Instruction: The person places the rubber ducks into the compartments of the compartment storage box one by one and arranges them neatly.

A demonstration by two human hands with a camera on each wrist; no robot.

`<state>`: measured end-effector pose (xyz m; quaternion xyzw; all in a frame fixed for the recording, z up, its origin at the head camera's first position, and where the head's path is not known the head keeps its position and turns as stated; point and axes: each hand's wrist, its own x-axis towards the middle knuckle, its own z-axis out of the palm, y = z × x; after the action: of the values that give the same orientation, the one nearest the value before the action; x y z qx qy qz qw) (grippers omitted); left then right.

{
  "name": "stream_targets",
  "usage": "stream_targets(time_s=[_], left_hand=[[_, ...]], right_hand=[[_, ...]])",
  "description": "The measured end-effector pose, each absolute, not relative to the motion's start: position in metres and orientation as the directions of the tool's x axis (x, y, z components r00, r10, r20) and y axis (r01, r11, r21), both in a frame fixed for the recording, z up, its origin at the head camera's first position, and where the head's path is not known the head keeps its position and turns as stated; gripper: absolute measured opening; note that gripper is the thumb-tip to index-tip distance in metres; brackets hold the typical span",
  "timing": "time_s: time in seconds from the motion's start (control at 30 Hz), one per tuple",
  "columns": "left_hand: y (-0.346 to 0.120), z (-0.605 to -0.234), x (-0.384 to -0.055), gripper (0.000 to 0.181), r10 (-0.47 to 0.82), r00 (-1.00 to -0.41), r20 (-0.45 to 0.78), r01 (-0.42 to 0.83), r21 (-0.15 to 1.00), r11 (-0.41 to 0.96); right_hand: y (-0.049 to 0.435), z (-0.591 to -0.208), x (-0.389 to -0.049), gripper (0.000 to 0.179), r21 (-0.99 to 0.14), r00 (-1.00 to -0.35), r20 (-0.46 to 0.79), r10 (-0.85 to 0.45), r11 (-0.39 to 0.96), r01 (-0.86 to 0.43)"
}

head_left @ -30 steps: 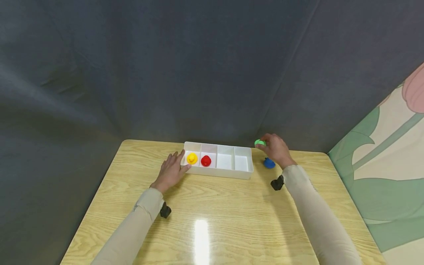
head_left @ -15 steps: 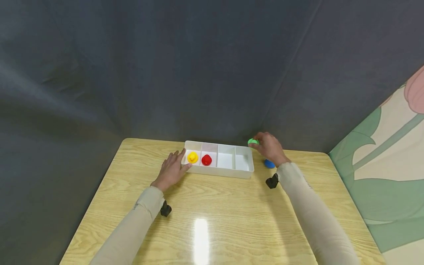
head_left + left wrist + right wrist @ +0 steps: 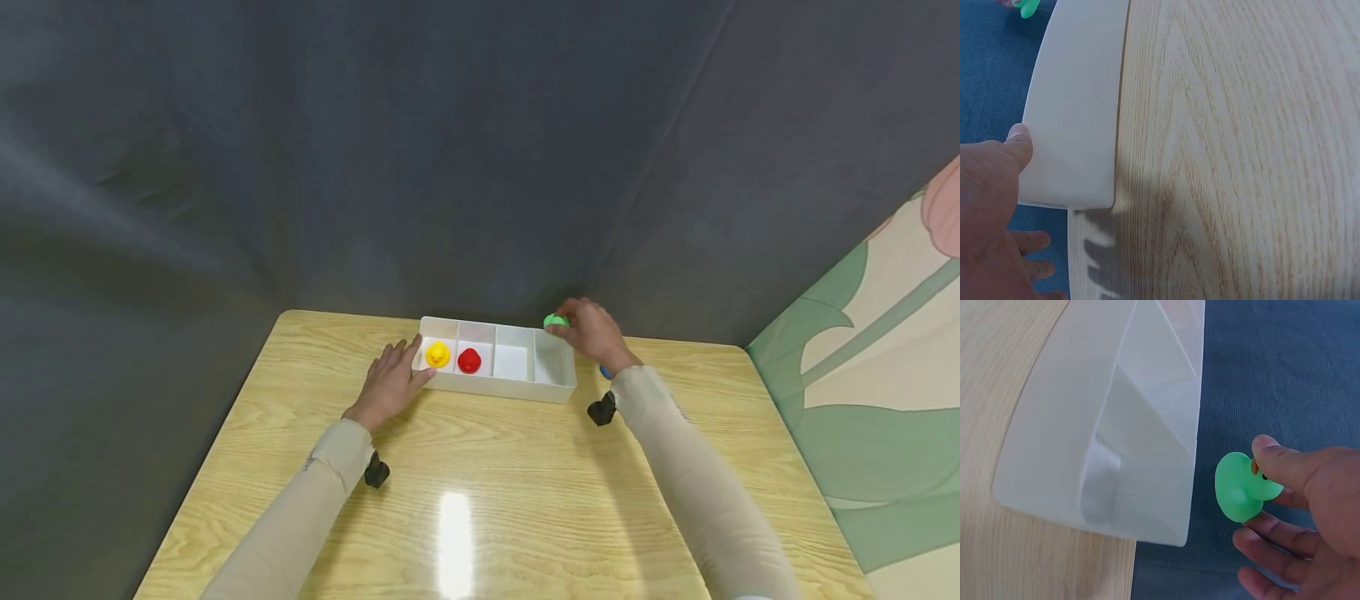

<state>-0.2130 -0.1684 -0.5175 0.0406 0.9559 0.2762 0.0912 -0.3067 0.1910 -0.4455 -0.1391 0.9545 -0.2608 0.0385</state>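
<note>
My right hand (image 3: 592, 332) pinches a green rubber duck (image 3: 1238, 487) by its head between thumb and fingers. The duck hangs above the rightmost compartment of a white divided tray (image 3: 495, 387), near its back edge in the head view. At the tray's left end, my left hand (image 3: 386, 385) rests with spread, straight fingers, the thumb (image 3: 1019, 147) touching the rim. A yellow rubber duck (image 3: 438, 354) sits in the leftmost compartment. Beside it, a red duck (image 3: 469, 360) lies in the second one. The two compartments on the right hold nothing.
A blue object (image 3: 605, 372) on the table is mostly hidden behind my right wrist. The wooden table (image 3: 517, 483) ends at a dark curtain (image 3: 450, 167) just behind the tray. A patterned cloth (image 3: 885, 358) hangs on the right.
My right hand has carried the green duck leftward, from right of the tray to over its right end. The wrist now covers most of the blue object. My left hand stays at the tray.
</note>
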Motion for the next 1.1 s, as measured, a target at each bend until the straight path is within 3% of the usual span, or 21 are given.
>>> stream_targets(time_s=[0.67,1.1], left_hand=[[-0.168,-0.518,-0.213,0.079,0.12,-0.979,-0.162,0.011,0.548,0.837],[-0.168,-0.522,-0.213,0.079,0.129,-0.982,-0.137,0.033,0.548,0.836]], right_hand=[[0.161,-0.457,-0.298,0.031,-0.521,-0.932,0.027,-0.36,0.791,-0.321],[0.144,-0.459,-0.291,0.031,-0.499,-0.917,-0.018,-0.398,0.799,-0.336]])
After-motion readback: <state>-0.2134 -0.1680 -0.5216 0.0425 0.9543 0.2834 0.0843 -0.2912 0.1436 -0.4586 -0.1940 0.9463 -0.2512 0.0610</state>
